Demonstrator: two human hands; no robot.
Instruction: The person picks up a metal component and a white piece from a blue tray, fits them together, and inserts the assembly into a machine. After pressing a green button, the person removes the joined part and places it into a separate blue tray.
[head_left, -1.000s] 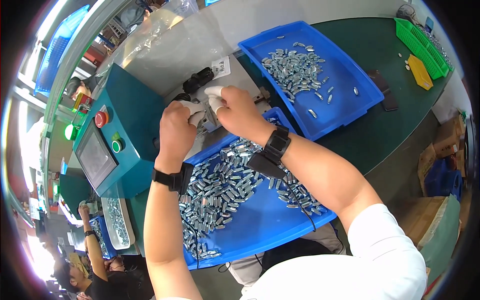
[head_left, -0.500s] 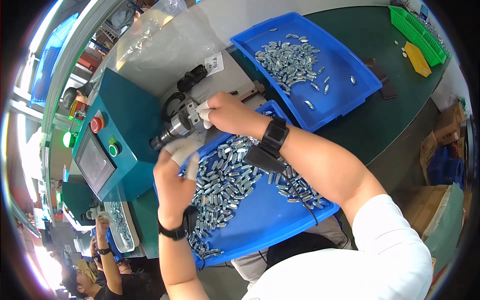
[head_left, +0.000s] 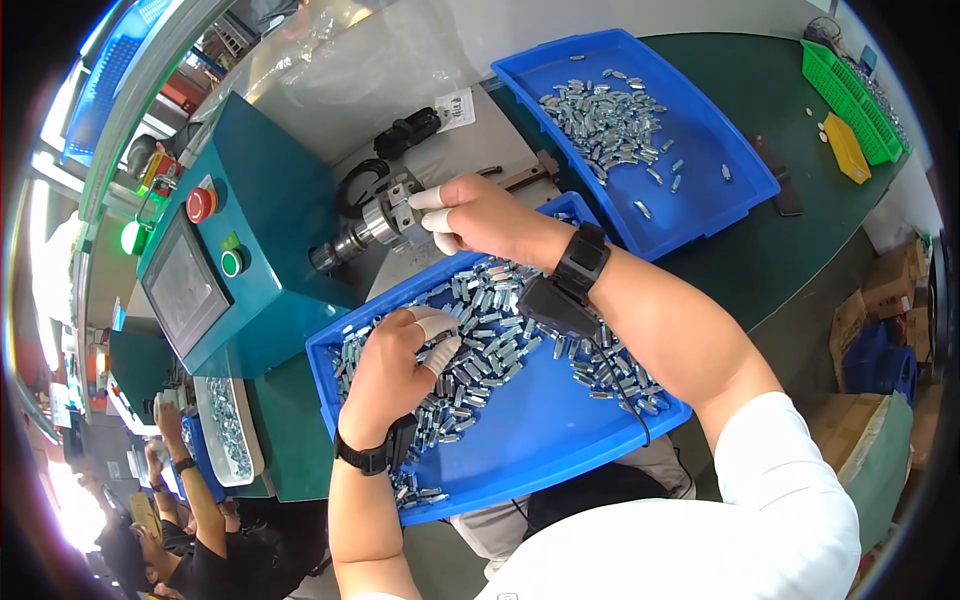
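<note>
Many small, silvery, oblong metal pieces [head_left: 487,362] around half-curled left hand [head_left: 390,362] and below half-curled right hand [head_left: 486,216], with holds unclear; probably light, stiff, slippery; pinch mid-length.

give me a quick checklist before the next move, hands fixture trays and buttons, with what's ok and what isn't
1. Finger covers on: ok, white ones show on both hands.
2. Left hand at the loose metal parts: ok, it is down among them in the near blue tray.
3. Part gripped in that hand: cannot tell, the fingers hide it.
4. Right hand clear of the metal fixture: not ok, its covered fingertips are right at it.
5. Black cable clear of the near tray: not ok, it passes over it from the right wrist.
6. Red button released: cannot tell from this angle.
</note>
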